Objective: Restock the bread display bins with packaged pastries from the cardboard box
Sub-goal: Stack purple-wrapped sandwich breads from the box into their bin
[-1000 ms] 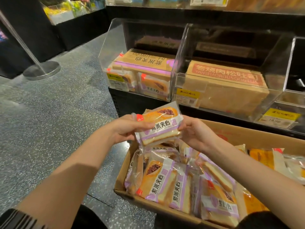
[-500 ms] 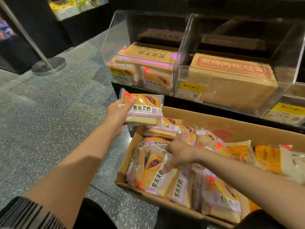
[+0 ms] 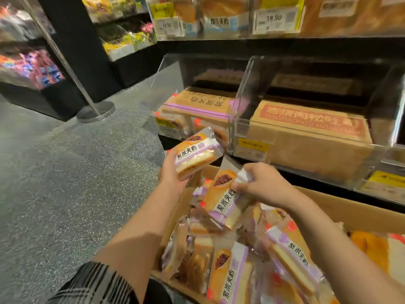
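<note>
My left hand [image 3: 169, 172] grips a packaged purple-rice sandwich pastry [image 3: 195, 155] just in front of the left clear display bin [image 3: 166, 84]. My right hand [image 3: 263, 185] pinches the top edge of a second pastry pack [image 3: 223, 200], which hangs lifted above the open cardboard box [image 3: 355, 211]. The box holds several more purple-and-orange packs [image 3: 230, 273]. Inside the left bin lie a flat brown carton [image 3: 203, 104] and a few packs under it.
The neighbouring clear bin [image 3: 247, 102] to the right holds a brown carton with red lettering [image 3: 313, 123]. Upper shelf bins with price tags [image 3: 276, 18] hang above. A steel stanchion base [image 3: 96, 111] stands on the speckled floor to the left.
My right hand has lifted a second pack out of the box. My left hand still holds its pack, now tilted and nearer the left bin. The view has tipped upward.
</note>
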The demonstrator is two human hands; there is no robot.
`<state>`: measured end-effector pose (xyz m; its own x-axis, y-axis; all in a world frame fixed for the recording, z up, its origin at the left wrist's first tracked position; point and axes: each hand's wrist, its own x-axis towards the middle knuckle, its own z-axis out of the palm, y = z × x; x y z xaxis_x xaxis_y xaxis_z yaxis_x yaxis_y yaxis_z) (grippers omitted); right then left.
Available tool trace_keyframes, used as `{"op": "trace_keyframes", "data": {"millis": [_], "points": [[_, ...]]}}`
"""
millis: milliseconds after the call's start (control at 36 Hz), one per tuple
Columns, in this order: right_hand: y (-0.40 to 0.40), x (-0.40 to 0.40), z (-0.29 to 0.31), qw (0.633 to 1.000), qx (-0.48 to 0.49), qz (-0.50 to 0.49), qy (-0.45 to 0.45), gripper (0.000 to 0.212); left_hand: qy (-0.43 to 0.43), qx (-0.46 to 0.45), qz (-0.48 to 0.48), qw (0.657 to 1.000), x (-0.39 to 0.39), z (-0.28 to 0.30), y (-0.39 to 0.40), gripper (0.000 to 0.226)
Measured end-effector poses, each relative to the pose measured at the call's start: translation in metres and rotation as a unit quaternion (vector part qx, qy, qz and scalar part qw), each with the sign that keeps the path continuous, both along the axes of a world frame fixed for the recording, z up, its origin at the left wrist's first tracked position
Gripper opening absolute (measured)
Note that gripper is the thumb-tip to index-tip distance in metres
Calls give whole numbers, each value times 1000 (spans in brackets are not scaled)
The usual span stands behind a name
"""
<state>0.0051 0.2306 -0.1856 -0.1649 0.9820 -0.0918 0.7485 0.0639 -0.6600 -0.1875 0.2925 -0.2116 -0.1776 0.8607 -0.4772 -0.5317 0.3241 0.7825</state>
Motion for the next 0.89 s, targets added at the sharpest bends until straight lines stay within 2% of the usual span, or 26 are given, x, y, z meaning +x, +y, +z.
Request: {"op": "trace_keyframes", "data": {"millis": [56,111,139,194,278,361,500,639,722,806,889], "points": [[1,9,2,991,-26,-55,117,22,-28,17,9,999,2,5,1,18],[-2,17,6,950,-83,-102,283,15,-48,33,26,998,-1,16,3,24],[-4,18,6,913,-125,-126,368,12,-36,31,31,998,-5,21,4,25],[-9,19,12,815,-203,-168,516,11,9,34,23,999,-12,37,8,22],[-16,15,21,700,-240,-225,634,14,61,37,-3,997,-21,57,13,12],[-14,7,30,654,-227,-254,675,12,133,18,-15,991,-37,64,25,9],[-6,-3,46,648,-211,-276,678,11,201,1,-21,979,-60,68,54,21],[13,-8,59,676,-173,-298,652,13,200,50,-24,978,-66,88,93,21],[31,-15,66,699,-156,-300,631,22,204,74,-31,976,-69,99,120,20],[53,-27,72,725,-150,-302,601,27,252,86,-69,961,-76,109,148,16],[77,-38,80,730,-149,-306,593,23,276,105,-140,945,-79,119,174,7]]}}
